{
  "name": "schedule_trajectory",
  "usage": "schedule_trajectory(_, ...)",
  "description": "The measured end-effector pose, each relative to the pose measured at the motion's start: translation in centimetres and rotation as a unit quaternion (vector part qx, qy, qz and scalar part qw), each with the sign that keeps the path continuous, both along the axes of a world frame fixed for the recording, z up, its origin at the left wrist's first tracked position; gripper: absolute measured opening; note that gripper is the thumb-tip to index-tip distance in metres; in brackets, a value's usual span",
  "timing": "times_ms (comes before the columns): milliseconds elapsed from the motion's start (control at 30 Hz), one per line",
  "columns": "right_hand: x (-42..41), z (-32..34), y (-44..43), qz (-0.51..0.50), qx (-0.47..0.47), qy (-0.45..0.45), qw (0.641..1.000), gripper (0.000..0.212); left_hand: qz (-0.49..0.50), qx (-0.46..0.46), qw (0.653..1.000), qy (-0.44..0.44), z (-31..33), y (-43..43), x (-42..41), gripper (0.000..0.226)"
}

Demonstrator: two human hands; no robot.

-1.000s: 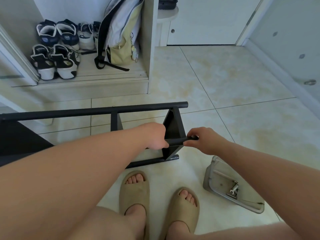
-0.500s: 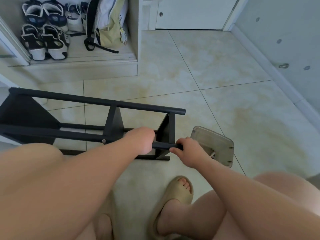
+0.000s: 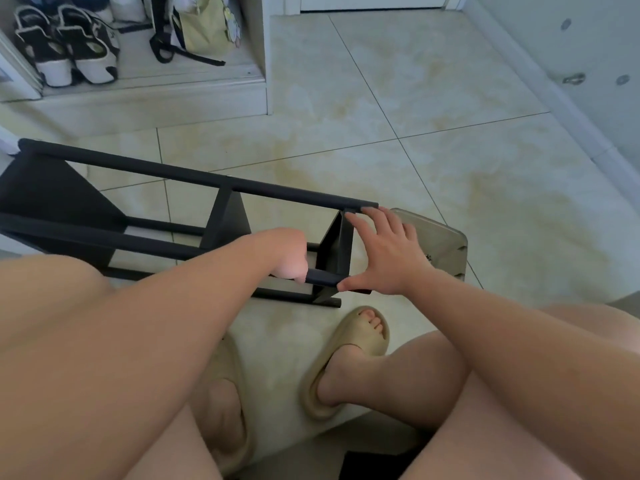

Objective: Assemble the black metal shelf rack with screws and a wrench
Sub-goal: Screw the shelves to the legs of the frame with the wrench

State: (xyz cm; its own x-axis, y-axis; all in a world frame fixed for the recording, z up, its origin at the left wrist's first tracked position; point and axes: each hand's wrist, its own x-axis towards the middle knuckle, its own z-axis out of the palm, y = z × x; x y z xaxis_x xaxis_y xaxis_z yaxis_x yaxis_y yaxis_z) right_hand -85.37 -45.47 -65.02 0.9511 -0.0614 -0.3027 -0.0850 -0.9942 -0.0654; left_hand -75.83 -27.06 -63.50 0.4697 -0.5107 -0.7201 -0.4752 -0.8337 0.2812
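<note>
The black rack (image 3: 221,183) lies on its side on the tiled floor (image 3: 415,168), just in front of your feet, with its long bars running from the left edge of the view toward the middle. Its end panel (image 3: 334,251) faces your right hand.

Your left hand (image 3: 287,251) is clenched round the near bar (image 3: 322,277), close to the end panel. The fingers wrap under the bar, so you see mostly the back of the hand and the knuckles. A short stub of the bar shows between this hand and the panel.

Your right hand (image 3: 391,254) is released and spread flat against the rack's end. Its fingertips (image 3: 369,212) touch the tip of the far bar (image 3: 294,194), and its thumb (image 3: 346,285) touches the tip of the near bar. The palm spans the end panel between the two bars, and the fingers curl round nothing.

A grey plastic tray (image 3: 446,237) sits on the floor just behind your right hand, partly hidden by it; what it holds is too small to tell. You wear beige slippers (image 3: 360,344). Pairs of shoes (image 3: 65,46) and a bag (image 3: 204,29) sit in the open cupboard at the upper left, well apart from the rack.
</note>
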Motion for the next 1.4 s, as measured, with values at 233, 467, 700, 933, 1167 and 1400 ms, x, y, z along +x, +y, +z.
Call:
schedule_trajectory(233,2.5,-1.2,-1.6,0.062,-0.022,0.081,0.995,0.146,0.039,0.005,0.999,0.020,-1.1,-0.7,2.1,0.029)
schedule_trajectory(467,2.4,-1.6,-1.9,0.070,0.020,0.069,0.995,0.145,0.141,0.037,0.981,0.129,-4.1,-2.7,3.3,0.032)
schedule_trajectory(700,2.5,-1.5,-1.8,0.050,0.063,0.076,0.994,0.147,0.324,-0.093,0.905,0.261,-5.5,-4.2,3.5,0.017)
schedule_trajectory(933,2.8,-1.2,-1.6,0.040,0.071,0.082,0.993,0.149,0.339,-0.159,0.873,0.314,-5.7,-4.3,2.7,0.034)
schedule_trajectory(1167,2.8,-1.2,-1.5,0.038,0.066,0.087,0.993,0.150,0.317,-0.172,0.893,0.268,-6.6,-4.0,2.4,0.011)
schedule_trajectory(1400,2.9,-1.3,-1.5,0.035,0.067,0.084,0.994,0.150,0.340,-0.176,0.892,0.241,-7.9,-4.0,2.3,0.011)
